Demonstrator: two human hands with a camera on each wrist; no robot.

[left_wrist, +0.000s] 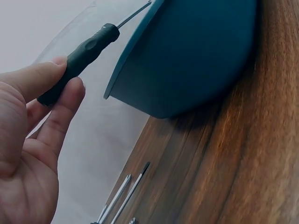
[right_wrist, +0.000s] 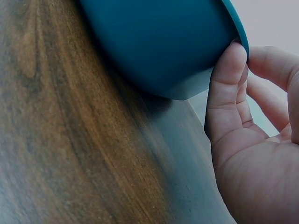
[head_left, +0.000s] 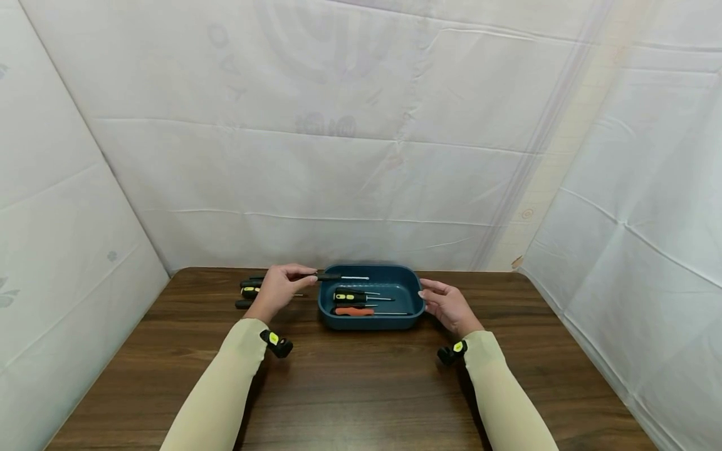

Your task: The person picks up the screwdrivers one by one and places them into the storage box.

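screwdrivers: i am seeing two lying in tray, three waiting on table; left hand is pinching black screwdriver over the rim; right hand, fingers relaxed, is touching tray's side.

Near table open; loose screwdrivers crowd tray's left

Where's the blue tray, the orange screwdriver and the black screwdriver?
blue tray (head_left: pixel 369 324): head view, near front wall.
orange screwdriver (head_left: pixel 354 311): head view, orange handle.
black screwdriver (left_wrist: pixel 81 56): left wrist view, handle middle.
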